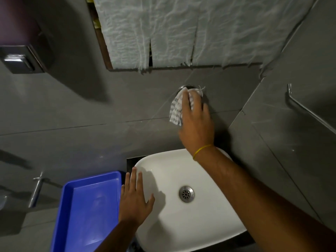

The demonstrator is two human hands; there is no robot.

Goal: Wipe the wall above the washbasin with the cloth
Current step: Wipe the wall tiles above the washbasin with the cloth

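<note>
My right hand (197,120) presses a white patterned cloth (176,110) flat against the grey tiled wall (118,99) above the white washbasin (209,220). The cloth covers most of a round metal wall fitting (187,86), of which only the top edge shows. A yellow band circles my right wrist. My left hand (135,200) rests flat, fingers spread, on the basin's left rim and holds nothing. The basin's metal drain (186,194) lies between my two arms.
A blue plastic tray (85,211) stands left of the basin. A mirror covered in crumpled white paper (190,28) hangs above. A dark dispenser (20,57) is mounted at upper left, a metal rail (307,110) on the right wall, a metal tap handle (37,190) at lower left.
</note>
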